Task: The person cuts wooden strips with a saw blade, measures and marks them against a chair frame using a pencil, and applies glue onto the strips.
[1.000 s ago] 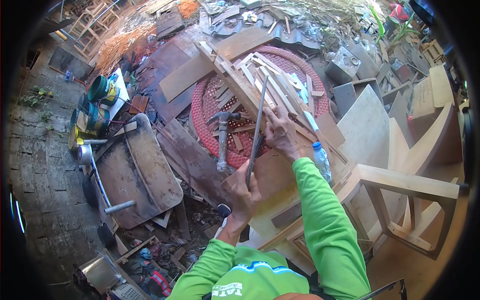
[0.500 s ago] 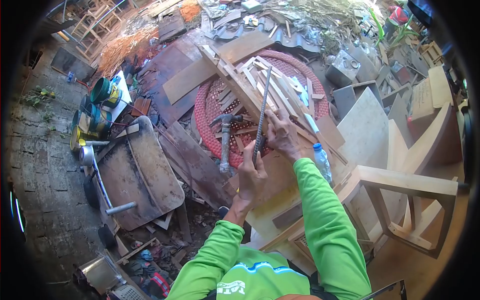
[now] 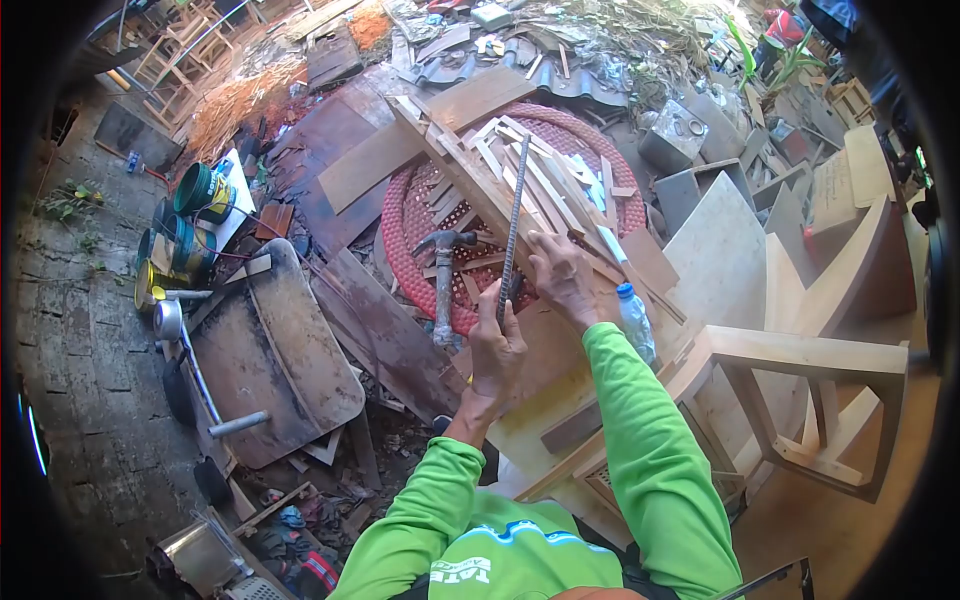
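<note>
Rod (image 3: pixel 515 215) slants away from the left hand (image 3: pixel 497 345), whose fingers clamp its near end; the right hand (image 3: pixel 563 282) bends just right of it, its grip unclear. Farther off, a round red woven tray (image 3: pixel 398 240) holds wood strips (image 3: pixel 545 190); a green bucket (image 3: pixel 215 205) tilts far left.

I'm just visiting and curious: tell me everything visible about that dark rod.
The rod is long, thin and dark grey, with a ribbed surface that looks like steel. The left hand grips its lower end; the rest slants up and away, its far end over wooden strips. Whether it touches those or the right hand beside it is unclear.
</note>
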### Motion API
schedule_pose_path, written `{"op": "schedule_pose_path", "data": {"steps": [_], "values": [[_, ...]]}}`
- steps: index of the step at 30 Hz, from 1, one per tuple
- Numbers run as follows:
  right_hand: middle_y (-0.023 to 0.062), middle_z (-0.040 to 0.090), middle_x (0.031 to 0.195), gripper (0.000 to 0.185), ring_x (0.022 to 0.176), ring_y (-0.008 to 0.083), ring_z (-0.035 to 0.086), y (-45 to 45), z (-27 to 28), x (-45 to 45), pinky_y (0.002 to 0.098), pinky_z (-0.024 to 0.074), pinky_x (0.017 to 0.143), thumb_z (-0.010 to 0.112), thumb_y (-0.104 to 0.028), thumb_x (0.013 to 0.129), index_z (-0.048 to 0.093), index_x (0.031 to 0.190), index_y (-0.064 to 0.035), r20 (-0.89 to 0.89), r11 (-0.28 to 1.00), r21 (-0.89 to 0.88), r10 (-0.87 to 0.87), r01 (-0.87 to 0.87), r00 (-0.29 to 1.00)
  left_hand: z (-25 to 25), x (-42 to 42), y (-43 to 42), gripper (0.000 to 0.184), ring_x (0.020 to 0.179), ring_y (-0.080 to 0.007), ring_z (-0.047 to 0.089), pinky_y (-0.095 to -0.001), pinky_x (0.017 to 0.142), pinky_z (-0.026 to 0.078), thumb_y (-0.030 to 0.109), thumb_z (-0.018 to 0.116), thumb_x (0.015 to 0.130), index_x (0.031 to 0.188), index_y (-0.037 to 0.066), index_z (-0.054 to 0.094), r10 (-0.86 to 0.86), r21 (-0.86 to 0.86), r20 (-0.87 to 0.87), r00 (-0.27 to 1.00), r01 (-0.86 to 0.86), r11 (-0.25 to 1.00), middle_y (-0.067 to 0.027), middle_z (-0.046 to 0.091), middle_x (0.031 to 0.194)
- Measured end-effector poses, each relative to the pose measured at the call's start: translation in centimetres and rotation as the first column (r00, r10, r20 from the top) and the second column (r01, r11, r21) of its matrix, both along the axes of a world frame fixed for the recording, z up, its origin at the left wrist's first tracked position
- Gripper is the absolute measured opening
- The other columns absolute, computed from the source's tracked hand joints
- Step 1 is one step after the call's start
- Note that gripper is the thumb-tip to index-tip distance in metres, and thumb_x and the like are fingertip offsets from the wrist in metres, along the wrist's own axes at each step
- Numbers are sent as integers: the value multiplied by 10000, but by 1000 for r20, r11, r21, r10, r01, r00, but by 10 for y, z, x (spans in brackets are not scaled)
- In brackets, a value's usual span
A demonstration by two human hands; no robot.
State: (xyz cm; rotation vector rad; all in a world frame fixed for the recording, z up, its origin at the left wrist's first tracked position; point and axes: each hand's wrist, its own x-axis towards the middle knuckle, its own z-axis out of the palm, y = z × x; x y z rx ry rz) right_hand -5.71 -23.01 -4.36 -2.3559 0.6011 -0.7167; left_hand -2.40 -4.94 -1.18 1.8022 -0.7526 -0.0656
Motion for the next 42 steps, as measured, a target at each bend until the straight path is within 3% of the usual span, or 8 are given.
{"op": "schedule_pose_path", "data": {"steps": [2, 5, 6, 15, 22, 29, 35, 42], "values": [[199, 712, 1158, 365, 990, 459, 745, 3, 0, -1, 540, 612, 837, 712, -151, 983, 703, 1347, -127, -44, 1000, 3, -20, 21, 999, 1, -2, 3, 294, 893, -353, 774, -438, 794, 607, 57, 544, 1142, 1428, -1, 582, 24, 46, -13, 1000, -23, 999, -200, 746, 1041], [201, 703, 1163, 366, 969, 459, 746, 1, 4, 1, 542, 611, 827, 711, -148, 983, 702, 1349, -128, -31, 999, -32, -13, 12, 999, 5, -17, 30, 302, 856, -341, 771, -425, 765, 605, 60, 551, 1137, 1432, 9, 589, 22, 4, 47, 999, -22, 1000, -194, 749, 1021], [200, 698, 1158, 371, 960, 458, 746, 2, 5, 1, 542, 611, 817, 711, -145, 983, 700, 1353, -129, -29, 999, -36, -11, 10, 1000, 8, -28, 47, 309, 850, -357, 766, -426, 767, 604, 63, 556, 1133, 1435, 13, 593, 29, 121, -103, 994, -16, 992, -200, 755, 1043], [195, 675, 1136, 387, 919, 457, 741, 4, 6, 0, 535, 614, 781, 708, -133, 984, 684, 1369, -119, -47, 999, -54, -6, 4, 999, 3, 7, -12, 313, 923, -390, 764, -445, 816, 604, 50, 538, 1138, 1444, 8, 589, 16, -75, 92, 996, -9, 997, -219, 754, 1080], [190, 674, 1143, 375, 941, 451, 742, 3, 5, -1, 538, 613, 799, 704, -137, 989, 684, 1363, -119, -40, 999, -50, -4, 2, 999, 10, -43, 70, 295, 937, -371, 775, -443, 819, 602, 67, 559, 1131, 1416, 14, 613, 19, 50, 26, 999, -21, 999, -231, 756, 1133], [185, 680, 1137, 365, 940, 447, 743, 5, 6, 0, 535, 612, 799, 700, -146, 995, 678, 1359, -128, -45, 999, -49, -11, 9, 999, 1, 12, -17, 293, 864, -327, 737, -413, 796, 585, 59, 549, 1136, 1421, 19, 604, 3, -3, -67, 998, -3, 1000, -195, 741, 1062], [184, 679, 1133, 358, 952, 446, 739, 3, 3, 0, 531, 612, 803, 698, -143, 993, 673, 1350, -132, -49, 998, -62, -10, 7, 999, 9, -53, 78, 278, 875, -236, 693, -388, 812, 576, 63, 544, 1145, 1407, 4, 615, 18, 71, -134, 991, -9, 997, -139, 715, 1047], [187, 705, 1162, 366, 1013, 441, 736, 9, 14, 0, 516, 604, 848, 708, -104, 970, 690, 1335, -106, -76, 999, -29, -19, 17, 997, 2, 9, -17, 258, 882, -377, 733, -437, 796, 583, 37, 556, 1128, 1378, -3, 604, 33, -76, 44, 999, -30, 997, -204, 727, 1042]]}}
